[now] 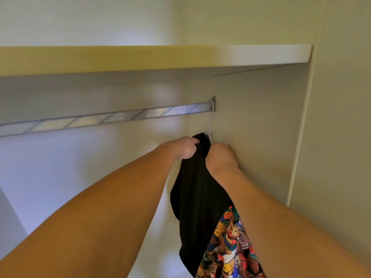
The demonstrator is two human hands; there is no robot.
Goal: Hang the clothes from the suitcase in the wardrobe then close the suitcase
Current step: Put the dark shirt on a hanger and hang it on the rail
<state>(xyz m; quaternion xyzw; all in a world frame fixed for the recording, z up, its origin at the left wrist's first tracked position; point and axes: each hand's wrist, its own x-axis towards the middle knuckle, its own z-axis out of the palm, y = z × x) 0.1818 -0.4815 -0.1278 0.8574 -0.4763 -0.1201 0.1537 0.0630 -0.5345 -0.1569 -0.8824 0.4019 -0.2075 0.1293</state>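
A black garment (197,189) with a colourful bear print at its lower part hangs on a white hanger (209,135). The hanger's hook sits at the right end of the silver wardrobe rail (112,118). My left hand (185,147) pinches the black fabric near the garment's top on its left side. On the right side my right hand (220,157) is against the garment below the hanger, its fingers hidden behind the fabric. The suitcase is out of view.
A white shelf (152,57) runs above the rail. The wardrobe's right side wall (261,127) stands right beside the hanger. The white back wall (60,167) is behind the rail, which carries nothing else in view.
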